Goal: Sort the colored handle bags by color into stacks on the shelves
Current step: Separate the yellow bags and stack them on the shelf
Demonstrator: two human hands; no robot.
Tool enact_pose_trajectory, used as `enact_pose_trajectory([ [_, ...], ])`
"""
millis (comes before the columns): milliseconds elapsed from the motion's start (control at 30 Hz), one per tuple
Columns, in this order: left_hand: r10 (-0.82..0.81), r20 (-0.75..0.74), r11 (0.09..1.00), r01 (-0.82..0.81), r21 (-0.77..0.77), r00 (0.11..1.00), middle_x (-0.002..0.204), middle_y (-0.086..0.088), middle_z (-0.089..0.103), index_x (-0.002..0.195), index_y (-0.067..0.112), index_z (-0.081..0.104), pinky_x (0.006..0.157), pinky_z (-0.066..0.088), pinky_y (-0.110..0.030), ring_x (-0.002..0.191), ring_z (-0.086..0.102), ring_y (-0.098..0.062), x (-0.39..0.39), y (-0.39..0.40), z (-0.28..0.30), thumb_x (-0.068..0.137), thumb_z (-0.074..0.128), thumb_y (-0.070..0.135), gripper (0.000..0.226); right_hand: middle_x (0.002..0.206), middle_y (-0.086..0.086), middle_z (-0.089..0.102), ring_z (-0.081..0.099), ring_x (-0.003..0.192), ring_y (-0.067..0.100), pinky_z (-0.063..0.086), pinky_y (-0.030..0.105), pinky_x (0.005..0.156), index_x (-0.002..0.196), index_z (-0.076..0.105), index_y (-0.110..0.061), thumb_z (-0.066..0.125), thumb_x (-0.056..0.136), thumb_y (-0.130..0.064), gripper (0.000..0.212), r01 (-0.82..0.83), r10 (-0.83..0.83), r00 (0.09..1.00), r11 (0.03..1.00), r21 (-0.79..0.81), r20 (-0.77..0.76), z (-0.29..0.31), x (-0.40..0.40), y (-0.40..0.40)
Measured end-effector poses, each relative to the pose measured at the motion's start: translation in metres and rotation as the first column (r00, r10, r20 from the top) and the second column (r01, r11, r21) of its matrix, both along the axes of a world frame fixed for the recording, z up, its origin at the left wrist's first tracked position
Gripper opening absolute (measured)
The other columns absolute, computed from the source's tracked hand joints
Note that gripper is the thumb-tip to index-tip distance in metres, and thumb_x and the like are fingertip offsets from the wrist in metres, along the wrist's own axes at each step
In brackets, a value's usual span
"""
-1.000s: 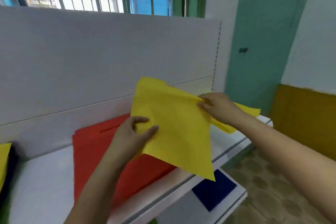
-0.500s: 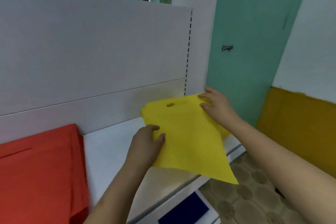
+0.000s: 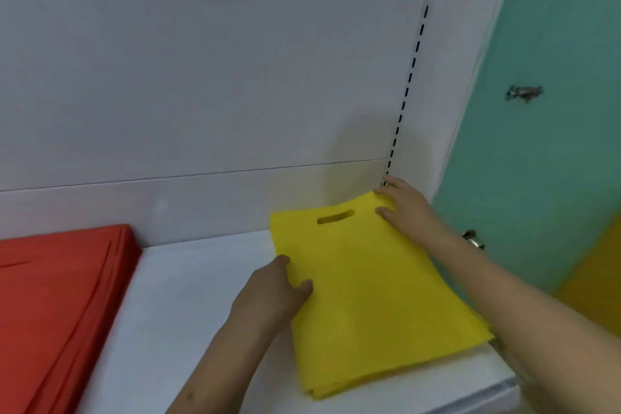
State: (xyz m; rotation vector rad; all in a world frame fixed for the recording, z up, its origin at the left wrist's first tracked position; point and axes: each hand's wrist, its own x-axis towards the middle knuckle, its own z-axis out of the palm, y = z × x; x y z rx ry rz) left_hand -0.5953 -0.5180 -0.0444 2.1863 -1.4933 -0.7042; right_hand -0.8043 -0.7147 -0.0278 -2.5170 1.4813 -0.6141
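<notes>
Head view. A stack of yellow handle bags (image 3: 369,296) lies flat on the white shelf (image 3: 188,306), toward its right end, with the die-cut handle slot (image 3: 335,217) at the far edge, near the white back panel (image 3: 201,77). The layered edges of several bags show at the near corner of the stack, which reaches close to the shelf's front lip.

The left hand (image 3: 272,292) rests at the left edge of the yellow stack, about midway along it. Its thumb lies on top of the uppermost bag and its fingers curl at the edge; whether they pinch the bag or only steady it cannot be told.

The right hand (image 3: 406,208) lies on the far right corner of the stack, just right of the handle slot, its fingers extended and pressing flat on the fabric, with no grasp.

A stack of red handle bags (image 3: 57,306) lies on the same shelf at the left, well apart from the yellow stack, with bare shelf between them.

A slotted upright (image 3: 408,84) runs up the right edge of the back panel. Beyond it stands a green door (image 3: 544,144) carrying a metal latch (image 3: 524,93).
</notes>
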Motion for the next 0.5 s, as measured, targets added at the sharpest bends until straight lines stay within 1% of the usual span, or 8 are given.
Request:
enact_pose_trajectory([
  [33, 0.038, 0.023, 0.999, -0.038, -0.005, 0.999, 0.132, -0.007, 0.049, 0.145, 0.017, 0.037, 0.091, 0.05, -0.035, 0.113, 0.059, -0.024, -0.003, -0.002, -0.003, 0.092, 0.055, 0.051, 0.065, 0.158, 0.0, 0.027, 0.028, 0.143, 0.017, 0.019, 0.025, 0.114, 0.14, 0.048, -0.018, 0.061, 0.094, -0.027, 0.049, -0.011, 0.01, 1.0, 1.0, 0.018, 0.011, -0.003, 0.001, -0.004],
  [100, 0.105, 0.039, 0.994, -0.104, -0.017, 0.994, 0.133, -0.009, 0.04, 0.14, 0.013, 0.039, 0.09, 0.046, -0.032, 0.116, 0.053, -0.026, -0.013, -0.005, -0.007, 0.093, 0.056, 0.049, 0.063, 0.158, 0.001, 0.025, 0.026, 0.144, 0.017, 0.018, 0.025, 0.114, 0.145, 0.04, -0.016, 0.061, 0.094, -0.03, 0.057, -0.026, 0.024, 0.999, 0.998, 0.051, 0.027, -0.012, 0.002, -0.007],
  [167, 0.157, 0.041, 0.987, -0.157, -0.022, 0.987, 0.136, -0.011, 0.039, 0.137, 0.011, 0.041, 0.094, 0.043, -0.035, 0.121, 0.048, -0.028, -0.026, -0.008, -0.011, 0.093, 0.056, 0.048, 0.059, 0.157, 0.005, 0.026, 0.026, 0.143, 0.021, 0.019, 0.028, 0.114, 0.149, 0.031, -0.012, 0.062, 0.094, -0.029, 0.066, -0.027, 0.021, 0.999, 0.993, 0.117, 0.048, -0.02, 0.005, -0.005],
  [200, 0.184, 0.051, 0.983, -0.183, -0.018, 0.982, 0.139, -0.012, 0.038, 0.137, 0.011, 0.042, 0.098, 0.042, -0.036, 0.125, 0.045, -0.029, -0.033, -0.008, -0.012, 0.093, 0.055, 0.049, 0.059, 0.155, 0.008, 0.03, 0.029, 0.141, 0.024, 0.023, 0.029, 0.113, 0.149, 0.029, -0.009, 0.062, 0.094, -0.028, 0.067, -0.021, 0.009, 0.997, 0.986, 0.163, 0.075, -0.023, 0.007, -0.003],
  [300, 0.247, 0.113, 0.968, -0.25, 0.017, 0.962, 0.152, -0.01, 0.03, 0.144, 0.015, 0.037, 0.105, 0.036, -0.041, 0.137, 0.031, -0.031, -0.052, -0.011, -0.013, 0.094, 0.051, 0.051, 0.063, 0.144, 0.014, 0.044, 0.043, 0.13, 0.031, 0.036, 0.033, 0.102, 0.143, 0.035, -0.006, 0.062, 0.094, -0.027, 0.06, -0.011, -0.027, 0.988, 0.968, 0.251, 0.149, -0.027, 0.013, -0.006],
  [367, 0.284, 0.152, 0.957, -0.29, 0.012, 0.946, 0.155, -0.008, 0.027, 0.147, 0.016, 0.034, 0.106, 0.034, -0.041, 0.139, 0.028, -0.032, -0.062, -0.012, -0.013, 0.094, 0.05, 0.051, 0.065, 0.143, 0.017, 0.044, 0.044, 0.129, 0.032, 0.038, 0.035, 0.101, 0.142, 0.035, -0.003, 0.062, 0.094, -0.027, 0.06, -0.001, -0.041, 0.987, 0.964, 0.265, 0.154, -0.028, 0.017, -0.012],
  [433, 0.32, 0.184, 0.946, -0.322, -0.017, 0.929, 0.154, -0.009, 0.028, 0.146, 0.017, 0.034, 0.106, 0.033, -0.043, 0.138, 0.028, -0.033, -0.069, -0.014, -0.015, 0.094, 0.049, 0.05, 0.063, 0.142, 0.019, 0.043, 0.043, 0.129, 0.034, 0.038, 0.036, 0.1, 0.141, 0.035, 0.001, 0.062, 0.093, -0.028, 0.062, 0.022, -0.061, 0.99, 0.961, 0.276, 0.131, -0.03, 0.019, -0.02],
  [500, 0.361, 0.146, 0.933, -0.358, -0.047, 0.921, 0.157, -0.011, 0.022, 0.149, 0.017, 0.03, 0.108, 0.032, -0.044, 0.14, 0.025, -0.035, -0.074, -0.013, -0.015, 0.094, 0.051, 0.049, 0.067, 0.141, 0.021, 0.042, 0.043, 0.127, 0.038, 0.039, 0.042, 0.1, 0.141, 0.033, 0.001, 0.063, 0.092, -0.032, 0.066, 0.071, -0.102, 0.991, 0.952, 0.297, 0.092, -0.027, 0.02, -0.022],
])
